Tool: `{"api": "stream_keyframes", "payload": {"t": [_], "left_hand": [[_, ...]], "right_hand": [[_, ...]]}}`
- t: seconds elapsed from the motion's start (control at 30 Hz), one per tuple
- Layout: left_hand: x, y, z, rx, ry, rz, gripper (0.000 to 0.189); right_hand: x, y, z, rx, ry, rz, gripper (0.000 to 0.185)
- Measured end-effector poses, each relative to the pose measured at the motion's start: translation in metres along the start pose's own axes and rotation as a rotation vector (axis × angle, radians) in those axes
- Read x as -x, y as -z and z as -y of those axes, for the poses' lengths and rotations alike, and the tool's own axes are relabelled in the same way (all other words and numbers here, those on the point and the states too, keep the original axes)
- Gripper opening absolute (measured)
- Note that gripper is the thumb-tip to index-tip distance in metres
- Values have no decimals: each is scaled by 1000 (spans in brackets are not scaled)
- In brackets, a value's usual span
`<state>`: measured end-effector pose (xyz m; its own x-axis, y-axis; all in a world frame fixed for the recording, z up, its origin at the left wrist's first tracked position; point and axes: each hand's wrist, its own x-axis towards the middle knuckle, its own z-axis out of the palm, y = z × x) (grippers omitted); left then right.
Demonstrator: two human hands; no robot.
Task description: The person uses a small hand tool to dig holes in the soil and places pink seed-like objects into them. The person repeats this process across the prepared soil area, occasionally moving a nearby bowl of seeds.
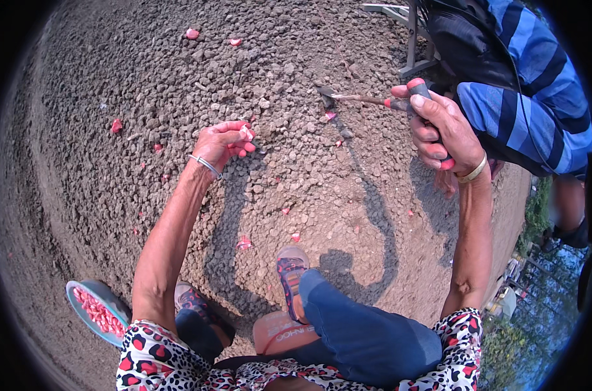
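Observation:
Between the thumb and fingers of my left hand [222,142] is a small pink-and-white clove [246,133], seemingly garlic, held above the soil. My right hand [445,129] grips the black-and-red T-shaped handle [425,95] of a small hand hoe. The hoe's dark metal head [327,95] rests at the crumbly soil, left of that hand. Just below the head lies a pink clove [330,116], and another [339,143] sits a little lower. A blue bowl [73,303] of pink cloves stands on the ground at lower left.
More pink cloves and skins [244,243] lie scattered over the cloddy soil [144,88]. A person in a blue striped top [503,110] is close at the right, beside a wooden frame [413,44]. A reddish printed object [281,332] lies below my shoes [292,273].

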<state>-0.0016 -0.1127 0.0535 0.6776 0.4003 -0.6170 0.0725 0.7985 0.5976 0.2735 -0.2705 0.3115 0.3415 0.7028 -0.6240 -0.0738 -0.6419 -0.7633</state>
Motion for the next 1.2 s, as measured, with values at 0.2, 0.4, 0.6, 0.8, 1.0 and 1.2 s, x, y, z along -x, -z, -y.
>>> {"api": "stream_keyframes", "payload": {"t": [0.2, 0.4, 0.6, 0.8, 1.0, 1.2], "left_hand": [[0, -15, 3, -88, -14, -5, 28], [-3, -41, 0, -62, -43, 57, 23], [1, -36, 6, -116, -5, 26, 19], [-6, -25, 10, -140, -32, 48, 19], [-20, -66, 1, -199, -132, -52, 17], [-52, -119, -4, -388, -336, -142, 22]], "right_hand": [[-45, 3, 6, -24, -23, 71, 43], [-53, 7, 14, 130, -38, 20, 38], [-45, 0, 12, 346, 107, -146, 27], [-50, 11, 27, 463, 60, -59, 30], [-81, -4, -18, 363, 190, -148, 32], [-77, -4, -41, 250, 226, -159, 36]]}}
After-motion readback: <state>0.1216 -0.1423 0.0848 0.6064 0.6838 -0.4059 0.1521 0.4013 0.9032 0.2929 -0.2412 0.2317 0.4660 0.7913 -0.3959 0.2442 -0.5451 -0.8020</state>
